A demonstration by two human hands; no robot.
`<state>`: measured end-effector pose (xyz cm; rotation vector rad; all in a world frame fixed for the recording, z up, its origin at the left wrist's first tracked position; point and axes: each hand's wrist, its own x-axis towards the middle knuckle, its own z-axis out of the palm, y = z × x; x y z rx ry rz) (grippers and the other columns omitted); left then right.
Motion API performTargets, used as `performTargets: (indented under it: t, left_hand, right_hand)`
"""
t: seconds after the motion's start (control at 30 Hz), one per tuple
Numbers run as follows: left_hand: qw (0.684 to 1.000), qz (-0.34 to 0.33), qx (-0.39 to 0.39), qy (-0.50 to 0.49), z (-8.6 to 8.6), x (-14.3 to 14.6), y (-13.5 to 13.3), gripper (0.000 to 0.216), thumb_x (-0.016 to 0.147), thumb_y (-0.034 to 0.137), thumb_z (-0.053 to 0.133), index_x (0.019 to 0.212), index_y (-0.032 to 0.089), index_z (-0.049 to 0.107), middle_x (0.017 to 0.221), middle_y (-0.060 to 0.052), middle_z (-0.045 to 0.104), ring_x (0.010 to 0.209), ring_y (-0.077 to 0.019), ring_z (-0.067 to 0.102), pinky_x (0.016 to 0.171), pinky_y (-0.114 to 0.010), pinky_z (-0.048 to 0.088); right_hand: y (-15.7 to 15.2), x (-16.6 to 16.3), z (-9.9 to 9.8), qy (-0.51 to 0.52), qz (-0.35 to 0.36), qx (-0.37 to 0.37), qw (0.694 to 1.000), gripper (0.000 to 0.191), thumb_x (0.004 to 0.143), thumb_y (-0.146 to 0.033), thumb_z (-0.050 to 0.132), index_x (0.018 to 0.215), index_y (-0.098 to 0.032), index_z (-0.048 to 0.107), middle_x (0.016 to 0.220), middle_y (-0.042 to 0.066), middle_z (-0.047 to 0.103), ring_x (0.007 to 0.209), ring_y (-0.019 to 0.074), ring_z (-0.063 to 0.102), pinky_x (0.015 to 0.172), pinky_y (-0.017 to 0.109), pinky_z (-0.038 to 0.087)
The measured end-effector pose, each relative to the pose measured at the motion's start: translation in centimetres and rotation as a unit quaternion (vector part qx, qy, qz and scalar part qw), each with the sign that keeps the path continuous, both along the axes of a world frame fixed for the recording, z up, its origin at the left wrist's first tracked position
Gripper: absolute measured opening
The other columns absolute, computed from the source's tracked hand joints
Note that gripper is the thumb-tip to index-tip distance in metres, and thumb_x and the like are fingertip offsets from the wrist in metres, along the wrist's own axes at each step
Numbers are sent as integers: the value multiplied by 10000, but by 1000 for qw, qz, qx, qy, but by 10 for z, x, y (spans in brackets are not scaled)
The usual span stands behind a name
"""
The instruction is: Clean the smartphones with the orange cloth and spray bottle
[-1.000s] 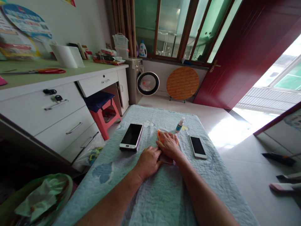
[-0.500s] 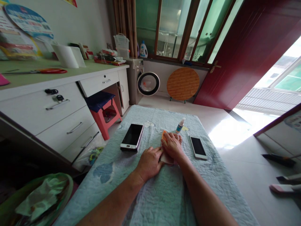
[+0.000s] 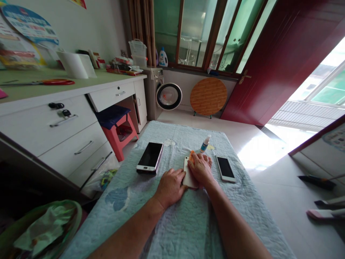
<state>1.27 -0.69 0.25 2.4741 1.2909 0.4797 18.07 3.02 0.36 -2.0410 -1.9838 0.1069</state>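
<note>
Since the right hand (image 3: 199,168) slid the orange cloth (image 3: 191,155) toward 1 o'clock, more of the white phone (image 3: 187,174) shows, mid worktop (image 3: 175,223). Its grip presses flat on the cloth. The left hand (image 3: 171,185) grip curls, holding the phone's edge. A green bag (image 3: 72,207) at 8 o'clock holds crumpled scraps.

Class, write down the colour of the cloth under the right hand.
Orange; the cloth peeks from under the right hand in the head view.
</note>
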Motion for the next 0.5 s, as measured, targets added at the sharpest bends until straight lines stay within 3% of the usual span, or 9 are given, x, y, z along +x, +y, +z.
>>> performTargets:
  t: [0.5]
  left_hand:
    - [1000,-1,-3,-8,0,-1,0,310,832,352,626,1116,231,597,1119,-45,634,1001,-256,542,890,-355,425]
  right_hand:
    - [-6,-8,1,-63,-46,-7,997,354,928,-423,435,1087,-182,641,1125,134,586,1087,289,453,951,416,264]
